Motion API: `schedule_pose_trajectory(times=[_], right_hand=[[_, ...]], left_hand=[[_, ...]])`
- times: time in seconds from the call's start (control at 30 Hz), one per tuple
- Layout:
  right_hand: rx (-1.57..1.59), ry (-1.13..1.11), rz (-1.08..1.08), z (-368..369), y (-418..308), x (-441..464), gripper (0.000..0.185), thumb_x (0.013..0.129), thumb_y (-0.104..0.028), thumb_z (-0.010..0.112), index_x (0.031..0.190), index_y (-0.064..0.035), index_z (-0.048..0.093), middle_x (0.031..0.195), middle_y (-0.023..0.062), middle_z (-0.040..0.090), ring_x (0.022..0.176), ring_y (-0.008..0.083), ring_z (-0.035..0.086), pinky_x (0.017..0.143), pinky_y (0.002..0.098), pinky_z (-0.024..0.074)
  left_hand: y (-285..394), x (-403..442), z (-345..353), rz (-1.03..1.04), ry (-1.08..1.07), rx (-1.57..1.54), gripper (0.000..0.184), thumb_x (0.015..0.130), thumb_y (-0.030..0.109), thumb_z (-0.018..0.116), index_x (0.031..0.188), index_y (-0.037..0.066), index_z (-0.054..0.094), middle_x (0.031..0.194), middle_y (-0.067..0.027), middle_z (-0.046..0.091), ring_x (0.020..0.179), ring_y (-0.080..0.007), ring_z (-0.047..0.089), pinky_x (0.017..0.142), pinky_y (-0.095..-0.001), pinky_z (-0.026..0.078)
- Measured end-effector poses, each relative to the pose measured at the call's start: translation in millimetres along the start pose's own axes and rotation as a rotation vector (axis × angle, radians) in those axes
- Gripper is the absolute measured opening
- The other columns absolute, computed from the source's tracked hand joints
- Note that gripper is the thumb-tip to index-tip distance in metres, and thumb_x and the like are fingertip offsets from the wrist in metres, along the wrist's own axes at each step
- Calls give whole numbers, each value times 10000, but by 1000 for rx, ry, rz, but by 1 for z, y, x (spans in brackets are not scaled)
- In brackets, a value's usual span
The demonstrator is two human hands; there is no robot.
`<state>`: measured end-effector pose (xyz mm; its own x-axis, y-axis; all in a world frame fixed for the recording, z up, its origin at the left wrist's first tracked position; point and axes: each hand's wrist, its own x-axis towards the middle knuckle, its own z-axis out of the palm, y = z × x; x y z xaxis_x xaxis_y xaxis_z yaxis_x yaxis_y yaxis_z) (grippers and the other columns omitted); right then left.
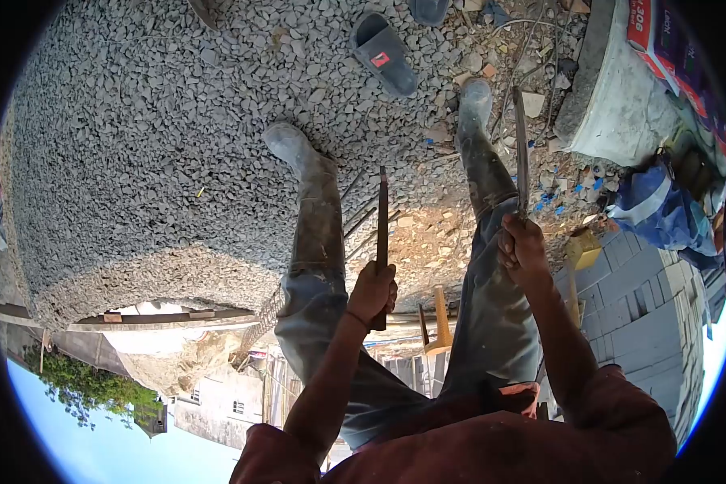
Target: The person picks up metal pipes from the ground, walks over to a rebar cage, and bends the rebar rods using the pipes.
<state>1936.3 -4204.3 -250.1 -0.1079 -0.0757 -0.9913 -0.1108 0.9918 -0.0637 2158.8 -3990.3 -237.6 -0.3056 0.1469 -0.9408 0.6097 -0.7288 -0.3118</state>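
Note:
My left hand [371, 294] is closed around a dark, narrow bar [382, 214] with a reddish end, and a short piece of it sticks out past the fist. My right hand [523, 248] grips one end of a long, thin, greyish-brown strip [521, 149]; whether it is a blade or a flat bar I cannot tell. The two pieces are held apart, roughly parallel. Behind them are my legs in muddy trousers, with dusty boots [290, 149] on the gravel [177, 137]. My right fist is close in front of my right thigh.
A grey slipper [385, 60] lies on the gravel beyond my boots. Rubble and loose wire [532, 48] are near the right boot. To the right are a pale sack [621, 113], a printed box [669, 40], blue plastic [657, 210] and stacked grey tiles [637, 298]. A yellowish block [583, 248] stands near my right forearm.

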Motion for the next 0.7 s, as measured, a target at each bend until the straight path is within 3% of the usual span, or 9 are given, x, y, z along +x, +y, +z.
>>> schedule_pose_trajectory(times=[0.1,0.2,0.3,0.47,0.53,0.7], right_hand=[[131,-88,103,-7,16,6,202,982,-174,566,794,-104,541,510,-21,446,367,75,347,342,255,281],[155,-118,173,-6,23,8,211,984,-178,567,792,-96,533,505,-19,439,361,76,333,341,255,273],[-39,-154,257,5,19,2,271,975,-186,582,738,-83,499,498,-14,432,349,77,331,333,262,271],[-289,-232,259,10,18,5,219,964,-198,600,807,-91,492,510,-17,429,339,70,342,309,256,269],[-322,-240,230,14,16,1,218,953,-188,619,811,-89,486,511,-16,428,340,68,345,309,251,267],[-293,-247,216,16,17,3,225,958,-198,617,821,-80,482,511,-14,429,334,69,333,308,250,263]], left_hand=[[10,-57,14,18,-201,-345,277,1039,347,473,975,80,506,608,15,406,407,-62,357,331,-228,301],[7,-87,24,163,-174,-294,359,1045,401,438,1025,52,519,627,7,430,382,-63,348,307,-232,292],[14,-80,22,211,-45,-375,376,1045,404,435,1031,38,520,628,4,428,385,-72,348,306,-231,283],[2,-21,-36,108,63,-584,341,1038,386,457,990,56,528,616,14,415,411,-67,338,326,-212,280],[-1,-12,-50,2,30,-646,333,1038,383,460,988,62,531,622,19,407,416,-55,340,324,-196,281],[-1,-8,-53,-42,-111,-707,330,1038,385,462,984,67,532,630,25,401,421,-43,340,319,-181,280]])
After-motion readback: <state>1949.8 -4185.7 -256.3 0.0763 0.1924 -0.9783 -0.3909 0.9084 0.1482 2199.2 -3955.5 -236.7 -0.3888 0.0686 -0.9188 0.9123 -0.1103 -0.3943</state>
